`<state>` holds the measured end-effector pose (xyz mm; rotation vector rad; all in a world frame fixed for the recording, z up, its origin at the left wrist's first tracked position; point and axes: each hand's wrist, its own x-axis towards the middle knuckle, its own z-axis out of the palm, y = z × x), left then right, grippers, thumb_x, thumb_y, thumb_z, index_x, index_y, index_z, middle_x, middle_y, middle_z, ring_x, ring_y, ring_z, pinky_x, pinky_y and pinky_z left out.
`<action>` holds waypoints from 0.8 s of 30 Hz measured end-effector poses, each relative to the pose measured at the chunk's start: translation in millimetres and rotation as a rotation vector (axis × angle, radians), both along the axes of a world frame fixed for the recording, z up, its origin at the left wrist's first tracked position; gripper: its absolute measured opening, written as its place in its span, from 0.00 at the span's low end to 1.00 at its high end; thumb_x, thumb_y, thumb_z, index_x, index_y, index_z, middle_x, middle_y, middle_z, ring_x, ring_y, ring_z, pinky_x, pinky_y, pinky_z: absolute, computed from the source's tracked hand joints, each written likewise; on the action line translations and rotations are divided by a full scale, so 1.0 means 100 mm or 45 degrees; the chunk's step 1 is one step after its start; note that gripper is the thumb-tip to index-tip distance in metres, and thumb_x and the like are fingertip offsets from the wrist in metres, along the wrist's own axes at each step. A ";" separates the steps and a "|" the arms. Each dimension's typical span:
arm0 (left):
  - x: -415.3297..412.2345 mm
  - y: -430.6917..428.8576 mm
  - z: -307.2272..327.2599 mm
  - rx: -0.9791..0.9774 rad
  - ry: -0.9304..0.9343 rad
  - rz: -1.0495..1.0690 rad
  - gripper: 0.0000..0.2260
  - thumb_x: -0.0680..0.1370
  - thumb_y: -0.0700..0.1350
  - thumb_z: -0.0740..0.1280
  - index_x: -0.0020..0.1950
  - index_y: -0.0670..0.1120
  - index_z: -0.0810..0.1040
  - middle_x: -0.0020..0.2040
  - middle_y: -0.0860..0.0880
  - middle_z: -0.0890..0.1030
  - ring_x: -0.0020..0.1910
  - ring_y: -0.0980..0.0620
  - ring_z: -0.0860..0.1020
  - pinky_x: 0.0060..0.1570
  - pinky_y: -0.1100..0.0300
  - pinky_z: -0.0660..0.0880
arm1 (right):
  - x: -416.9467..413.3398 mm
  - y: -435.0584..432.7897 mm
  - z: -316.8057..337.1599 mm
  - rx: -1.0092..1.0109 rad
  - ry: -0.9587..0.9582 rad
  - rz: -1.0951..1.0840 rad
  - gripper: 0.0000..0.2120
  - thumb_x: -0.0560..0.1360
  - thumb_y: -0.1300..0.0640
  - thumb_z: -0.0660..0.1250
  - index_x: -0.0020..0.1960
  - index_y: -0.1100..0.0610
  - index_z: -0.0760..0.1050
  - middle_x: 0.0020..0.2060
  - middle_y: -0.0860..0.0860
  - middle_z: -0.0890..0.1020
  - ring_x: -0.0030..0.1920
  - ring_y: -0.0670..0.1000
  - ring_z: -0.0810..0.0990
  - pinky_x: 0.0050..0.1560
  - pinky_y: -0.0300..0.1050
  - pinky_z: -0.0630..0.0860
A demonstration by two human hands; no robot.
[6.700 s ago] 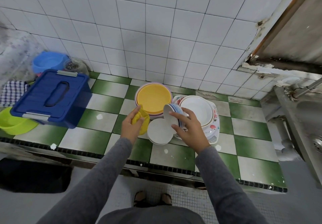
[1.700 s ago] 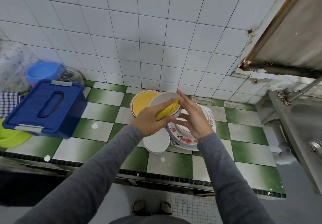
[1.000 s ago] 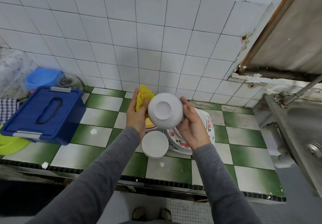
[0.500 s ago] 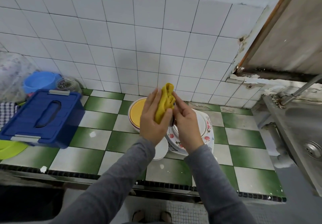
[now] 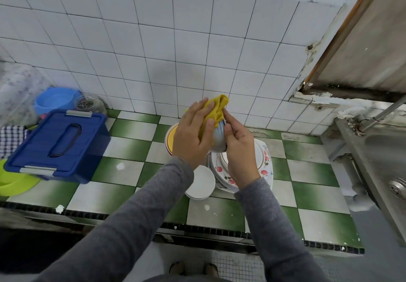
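**One head-worn camera, looking forward and down**

The single wide-angle view sat on the person's head. It faced the white tiled wall [image 5: 175, 51] and tipped downward onto the green-and-white counter [image 5: 123, 172]. The tilt was steep enough to catch the person's own feet [image 5: 178, 268] at the bottom edge. The left hand [image 5: 193, 139] on the yellow cloth [image 5: 217, 110] and the right hand [image 5: 239, 150] round the bowl [image 5: 218, 140] lay near the lens, about mid-frame, with the sleeves running in from below. The blue box [image 5: 59, 143] bounded the left side and the steel sink [image 5: 384, 161] the right. Straight tile lines bowed toward the edges.
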<state>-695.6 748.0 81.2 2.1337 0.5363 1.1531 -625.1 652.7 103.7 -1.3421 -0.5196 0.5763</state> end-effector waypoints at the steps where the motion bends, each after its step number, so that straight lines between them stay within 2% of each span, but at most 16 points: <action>1: -0.01 -0.01 -0.03 0.065 0.023 0.000 0.19 0.83 0.49 0.56 0.71 0.44 0.74 0.73 0.47 0.72 0.72 0.46 0.70 0.69 0.43 0.70 | 0.00 0.01 0.00 -0.003 0.015 -0.003 0.17 0.85 0.63 0.56 0.71 0.56 0.73 0.64 0.52 0.80 0.63 0.51 0.80 0.61 0.46 0.79; 3: -0.03 -0.02 0.00 0.019 0.046 -0.034 0.19 0.82 0.50 0.56 0.70 0.45 0.73 0.73 0.49 0.71 0.72 0.47 0.70 0.68 0.43 0.70 | -0.01 0.02 0.01 -0.014 0.012 0.000 0.17 0.85 0.62 0.56 0.71 0.57 0.73 0.64 0.53 0.80 0.63 0.52 0.80 0.62 0.47 0.79; 6: -0.02 -0.02 0.19 -0.346 0.034 -0.049 0.19 0.82 0.57 0.55 0.65 0.48 0.76 0.70 0.53 0.75 0.66 0.54 0.75 0.65 0.51 0.74 | 0.00 0.01 0.00 -0.020 -0.004 0.012 0.18 0.85 0.62 0.55 0.72 0.57 0.72 0.66 0.54 0.79 0.64 0.52 0.79 0.64 0.49 0.78; 8: 0.02 -0.03 0.31 -0.468 0.104 -0.005 0.17 0.83 0.58 0.57 0.62 0.51 0.77 0.68 0.55 0.76 0.63 0.55 0.76 0.62 0.54 0.75 | 0.01 0.00 0.02 -0.015 -0.001 0.010 0.18 0.85 0.62 0.55 0.72 0.58 0.72 0.66 0.54 0.79 0.64 0.52 0.79 0.64 0.49 0.78; 11: 0.03 -0.06 0.36 -0.260 0.140 0.108 0.10 0.83 0.54 0.62 0.60 0.51 0.77 0.67 0.57 0.77 0.60 0.53 0.78 0.58 0.55 0.75 | 0.01 0.00 0.08 0.010 0.022 0.023 0.17 0.85 0.62 0.55 0.71 0.57 0.73 0.64 0.54 0.80 0.62 0.50 0.80 0.58 0.43 0.80; 14: 0.01 -0.01 0.33 -0.126 0.116 0.108 0.14 0.83 0.54 0.60 0.68 0.56 0.74 0.64 0.57 0.79 0.58 0.54 0.78 0.57 0.54 0.76 | 0.01 -0.03 0.10 0.027 0.009 0.037 0.17 0.85 0.62 0.56 0.70 0.56 0.74 0.63 0.52 0.80 0.59 0.47 0.81 0.54 0.40 0.80; 16: 0.01 0.03 0.29 -0.069 0.113 0.084 0.17 0.84 0.55 0.57 0.71 0.58 0.73 0.69 0.57 0.76 0.64 0.56 0.76 0.61 0.60 0.74 | 0.00 -0.06 0.10 0.049 -0.007 0.037 0.17 0.85 0.63 0.56 0.70 0.56 0.74 0.63 0.52 0.80 0.59 0.47 0.81 0.54 0.39 0.79; 18: -0.01 0.02 0.23 0.057 0.056 0.069 0.17 0.84 0.52 0.57 0.70 0.55 0.76 0.71 0.55 0.74 0.67 0.56 0.74 0.63 0.66 0.70 | 0.00 -0.05 0.10 0.068 -0.001 0.021 0.16 0.84 0.64 0.56 0.67 0.55 0.75 0.60 0.51 0.81 0.58 0.46 0.81 0.54 0.38 0.79; 21: -0.05 0.04 0.08 0.338 -0.029 0.013 0.16 0.83 0.46 0.59 0.68 0.46 0.78 0.71 0.48 0.75 0.70 0.51 0.72 0.72 0.56 0.67 | 0.00 -0.03 0.11 0.069 0.035 0.000 0.14 0.84 0.64 0.56 0.63 0.54 0.76 0.55 0.48 0.83 0.53 0.44 0.82 0.51 0.38 0.79; 22: -0.06 0.05 0.05 0.335 -0.039 -0.015 0.16 0.83 0.46 0.59 0.68 0.45 0.78 0.71 0.48 0.75 0.70 0.51 0.72 0.72 0.54 0.66 | 0.00 -0.03 0.12 0.060 0.033 0.003 0.14 0.84 0.64 0.56 0.62 0.54 0.76 0.55 0.49 0.83 0.53 0.45 0.82 0.51 0.38 0.80; 24: -0.07 0.08 0.05 0.143 -0.041 -0.068 0.16 0.83 0.48 0.59 0.68 0.47 0.78 0.70 0.49 0.75 0.69 0.53 0.73 0.69 0.58 0.69 | -0.01 -0.03 0.12 0.052 0.031 0.011 0.14 0.84 0.64 0.56 0.61 0.53 0.77 0.54 0.48 0.83 0.53 0.45 0.82 0.51 0.38 0.80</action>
